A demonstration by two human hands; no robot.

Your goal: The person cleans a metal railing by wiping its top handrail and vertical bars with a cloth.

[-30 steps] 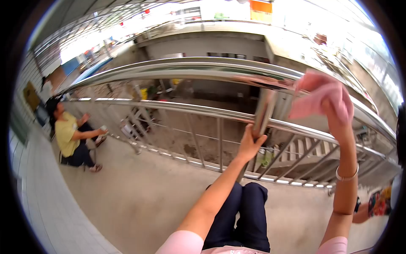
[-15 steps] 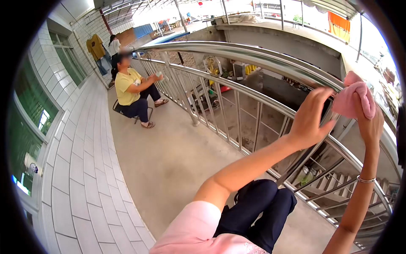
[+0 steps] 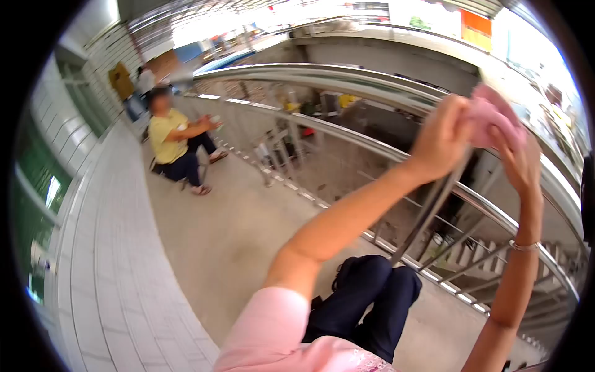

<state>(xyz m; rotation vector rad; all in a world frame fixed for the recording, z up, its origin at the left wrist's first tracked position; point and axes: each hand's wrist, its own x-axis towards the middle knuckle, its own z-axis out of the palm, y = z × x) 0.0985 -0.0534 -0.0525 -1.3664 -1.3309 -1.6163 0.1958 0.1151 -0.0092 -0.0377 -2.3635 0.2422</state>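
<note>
A folded pink cloth (image 3: 494,119) is up by the top of the metal railing (image 3: 322,74), at the right of the head view. My left hand (image 3: 441,137) has its fingers closed at the cloth's left edge. From the right and below, my right hand (image 3: 520,164) grips the same cloth, fingers pressed against it. Both arms reach forward at the railing. Motion blur hides whether the cloth touches the rail.
Further along the walkway a person in a yellow top (image 3: 166,137) sits by the railing. A white tiled wall (image 3: 118,266) with windows runs along the left. Beyond the railing lie a lower yard and stairs (image 3: 477,263). An orange cloth (image 3: 476,30) hangs at the back.
My left hand has moved from beside the cloth onto its edge. The cloth and my right hand have shifted slightly left in view. The view itself has moved and blurred.
</note>
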